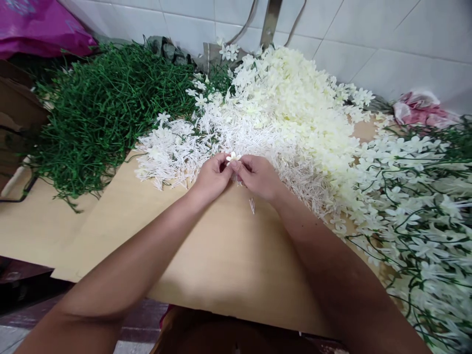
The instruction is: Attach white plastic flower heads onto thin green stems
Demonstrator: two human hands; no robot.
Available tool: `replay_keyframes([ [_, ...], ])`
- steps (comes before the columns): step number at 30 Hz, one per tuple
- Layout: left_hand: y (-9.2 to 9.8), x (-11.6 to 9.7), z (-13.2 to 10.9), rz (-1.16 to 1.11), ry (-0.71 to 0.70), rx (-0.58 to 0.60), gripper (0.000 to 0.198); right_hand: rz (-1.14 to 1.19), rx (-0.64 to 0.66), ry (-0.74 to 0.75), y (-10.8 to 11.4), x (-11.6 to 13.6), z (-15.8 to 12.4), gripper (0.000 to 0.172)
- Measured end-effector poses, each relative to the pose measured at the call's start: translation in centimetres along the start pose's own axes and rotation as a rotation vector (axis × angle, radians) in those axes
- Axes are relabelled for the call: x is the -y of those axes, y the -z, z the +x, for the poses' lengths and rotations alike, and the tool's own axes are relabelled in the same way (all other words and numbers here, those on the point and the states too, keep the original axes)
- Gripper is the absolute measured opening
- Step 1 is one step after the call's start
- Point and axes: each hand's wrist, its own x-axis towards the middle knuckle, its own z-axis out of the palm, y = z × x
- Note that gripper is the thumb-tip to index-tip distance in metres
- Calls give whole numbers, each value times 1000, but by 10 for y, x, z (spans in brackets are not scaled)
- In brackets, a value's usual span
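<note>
Between my fingertips is a small white artificial flower [233, 157], its petals facing up. My left hand [214, 173] pinches it from the left, and my right hand [258, 174] pinches it from the right. Thumbs and forefingers meet around it, so its underside is mostly hidden. Just beyond my hands lies a heap of white stamen pieces [254, 140]. One loose white stamen piece [252, 205] rests on the cardboard [221, 250] below my right hand. Behind the stamens rises a pile of cream-white flower heads [302, 93].
Green plastic stems [110, 103] are heaped at the left. White flowers on green stems [416, 216] cover the right side. A purple bag [40, 29] sits at the upper left, and a red-and-white plastic bag [424, 109] lies by the tiled wall [368, 39].
</note>
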Motion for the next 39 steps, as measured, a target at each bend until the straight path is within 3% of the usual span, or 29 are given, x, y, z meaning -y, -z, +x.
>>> replay_keyframes([
  [4,5,-2,0,7,-63,82,26,-35,-16,140,0,0,0,38],
  [7,11,-7,0,-69,-90,242,39,52,51,200,2,-4,1,39],
  [9,14,-10,0,-44,-103,282,46,95,89,232,6,-6,1,40],
  [17,20,-15,-1,177,-184,214,41,103,154,276,12,-4,-1,42],
  [25,16,-21,1,333,-177,220,31,235,204,204,11,-11,3,57],
  [28,16,-19,1,431,-232,179,31,173,155,125,8,-6,0,60],
  [31,18,-16,1,515,-266,174,31,-14,27,104,2,0,-3,62],
  [34,21,-13,1,444,-231,281,37,-33,-25,129,-3,2,-5,61],
  [39,26,-15,0,163,-188,375,52,247,12,204,-7,0,-6,55],
])
